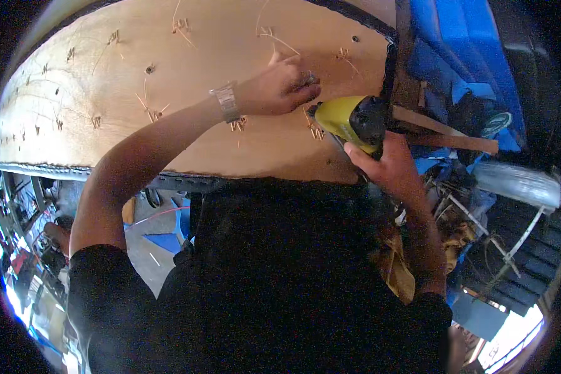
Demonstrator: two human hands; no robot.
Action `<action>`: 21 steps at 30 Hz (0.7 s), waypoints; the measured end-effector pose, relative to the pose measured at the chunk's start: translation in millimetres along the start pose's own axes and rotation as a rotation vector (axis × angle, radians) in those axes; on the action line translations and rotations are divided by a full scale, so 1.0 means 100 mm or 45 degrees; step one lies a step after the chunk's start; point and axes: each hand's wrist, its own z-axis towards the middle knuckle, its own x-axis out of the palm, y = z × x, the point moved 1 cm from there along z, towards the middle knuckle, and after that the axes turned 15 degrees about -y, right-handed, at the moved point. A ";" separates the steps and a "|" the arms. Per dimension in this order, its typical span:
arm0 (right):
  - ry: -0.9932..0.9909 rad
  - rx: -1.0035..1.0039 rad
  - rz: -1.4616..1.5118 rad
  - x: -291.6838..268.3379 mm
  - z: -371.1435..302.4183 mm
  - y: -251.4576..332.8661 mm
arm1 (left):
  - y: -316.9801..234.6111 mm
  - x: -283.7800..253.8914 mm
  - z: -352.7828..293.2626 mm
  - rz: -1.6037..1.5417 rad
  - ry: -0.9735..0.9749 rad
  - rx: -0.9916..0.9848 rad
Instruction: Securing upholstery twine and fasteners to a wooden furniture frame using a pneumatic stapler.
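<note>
The right hand point(394, 163) is gripping a yellow-and-black power tool point(345, 117); its thumb is lying along the near side, while most of the handle is hiding behind the palm. The tool is sitting just ahead of the right hand, its dark nose pointing leftward, toward the left hand point(287, 84). The left hand is hovering over or resting on the pale board point(218, 43), its fingers curling in narrowly; I am not able to tell whether they are touching the board or pinching anything. A thin tan string point(285, 43) is showing just beyond those fingers, and a small W-shaped piece point(318, 132) is lying between the two hands, just below the tool's nose.

The tool is looking hard-shelled, stiff and fairly heavy, with its bulk probably weighing on the wrist, so the handle is seeming the best place to take hold, with fingers keeping clear of the nose. Its smooth yellow shell is likely being more slippery than the handle. The board is appearing broad and rigid, so a flat palm is probably steadying it better than a pinch. The string is looking light, limp and easy to snag, and is likely needing a fingertip hold near its free end, well apart from the tool's nose
</note>
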 end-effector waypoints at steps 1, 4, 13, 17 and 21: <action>0.010 -0.003 -0.002 0.02 -0.01 0.01 | 0.00 0.01 -0.02 0.000 -0.006 -0.009; 0.002 -0.032 -0.033 0.07 -0.01 0.04 | 0.00 0.02 -0.01 -0.012 0.103 -0.007; -0.093 -0.061 -0.067 0.13 -0.03 -0.06 | -0.01 0.04 -0.05 0.067 0.038 -0.010; -0.075 0.135 0.170 -0.03 -0.04 -0.07 | -0.16 -0.01 -0.23 -0.051 -0.373 0.149; -0.111 0.061 0.146 -0.11 -0.07 -0.09 | -0.63 0.23 -0.66 0.216 -0.551 -0.076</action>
